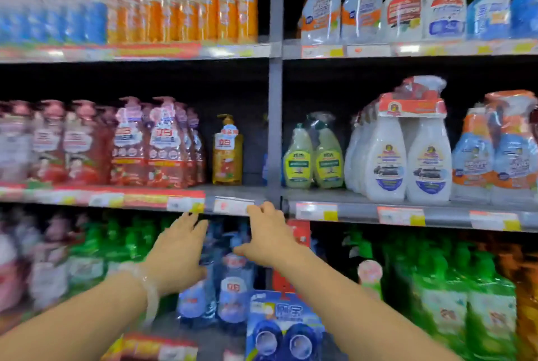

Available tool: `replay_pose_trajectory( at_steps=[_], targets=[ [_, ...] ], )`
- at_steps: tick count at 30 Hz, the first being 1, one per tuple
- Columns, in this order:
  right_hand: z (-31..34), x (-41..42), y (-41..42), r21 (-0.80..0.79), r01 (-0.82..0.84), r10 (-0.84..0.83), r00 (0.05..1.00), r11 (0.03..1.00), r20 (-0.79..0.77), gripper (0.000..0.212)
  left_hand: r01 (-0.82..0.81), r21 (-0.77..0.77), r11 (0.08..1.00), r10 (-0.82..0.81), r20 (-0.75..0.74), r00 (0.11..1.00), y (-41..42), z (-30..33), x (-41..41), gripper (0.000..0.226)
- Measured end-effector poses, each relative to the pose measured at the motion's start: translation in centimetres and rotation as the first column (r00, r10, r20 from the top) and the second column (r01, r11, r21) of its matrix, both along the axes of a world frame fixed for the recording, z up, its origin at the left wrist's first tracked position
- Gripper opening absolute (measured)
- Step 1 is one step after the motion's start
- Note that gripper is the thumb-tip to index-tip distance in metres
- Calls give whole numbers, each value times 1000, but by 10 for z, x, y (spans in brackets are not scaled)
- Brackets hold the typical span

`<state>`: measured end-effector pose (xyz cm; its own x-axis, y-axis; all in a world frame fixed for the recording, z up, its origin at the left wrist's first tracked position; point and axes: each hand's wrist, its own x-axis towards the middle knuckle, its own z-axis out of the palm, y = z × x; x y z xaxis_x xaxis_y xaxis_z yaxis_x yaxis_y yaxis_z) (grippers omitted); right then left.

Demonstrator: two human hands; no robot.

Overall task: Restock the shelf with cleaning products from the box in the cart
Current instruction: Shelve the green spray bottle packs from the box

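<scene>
Bare forearms reach forward. Left hand (177, 256) and right hand (269, 237), apart, fingers spread, flank 2 upright blue plastic pump bottles (217, 282) near lower shelf's front edge; neither clearly grips.

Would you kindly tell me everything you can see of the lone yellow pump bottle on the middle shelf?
The yellow pump bottle stands upright on the middle shelf, near the grey upright post. It looks like clear plastic holding amber liquid, with a gold pump head on top, a red and white tag at its neck and a picture label lower down. It is alone: a gap separates it from the red twin packs to its left, and bare shelf lies to its right. Neither hand touches it.
</scene>
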<state>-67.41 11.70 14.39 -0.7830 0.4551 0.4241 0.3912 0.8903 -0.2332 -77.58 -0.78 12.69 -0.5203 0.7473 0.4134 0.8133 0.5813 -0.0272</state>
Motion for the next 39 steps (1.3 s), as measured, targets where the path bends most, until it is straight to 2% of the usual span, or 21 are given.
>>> replay_pose_trajectory(
  at_steps=[4, 8, 15, 18, 21, 26, 32, 39],
  targets=[
    [-42, -62, -113, -50, -177, 182, 975, 983, 130, 75, -225, -129, 966, 229, 13, 973, -129, -43, -36, 82],
    [-78, -113, -220, -95, -357, 369, 906, 929, 206, 71, -396, -198, 896, 407, 13, 913, -246, -76, -64, 78],
    [-139, -192, -364, -129, -583, 593, 750, 802, 293, 66, -619, -231, 751, 657, 165, 736, -411, -131, -103, 69],
    [-167, -226, -406, -155, -628, 637, 685, 762, 354, 63, -692, -285, 663, 748, 204, 632, -465, -155, -122, 80],
    [-190, -268, -438, -197, -659, 673, 621, 726, 403, 65, -735, -329, 593, 805, 225, 549, -505, -170, -150, 83],
    [-214, -369, -478, -213, -687, 690, 553, 695, 467, 73, -759, -343, 553, 833, 244, 497, -549, -178, -240, 76],
    [-242, -484, -510, -272, -665, 693, 521, 695, 498, 77, -754, -365, 545, 838, 274, 473, -580, -185, -356, 76],
    [-304, -591, -550, -418, -541, 674, 468, 730, 571, 81, -682, -461, 567, 818, 416, 398, -623, -245, -471, 78]
  ],
)
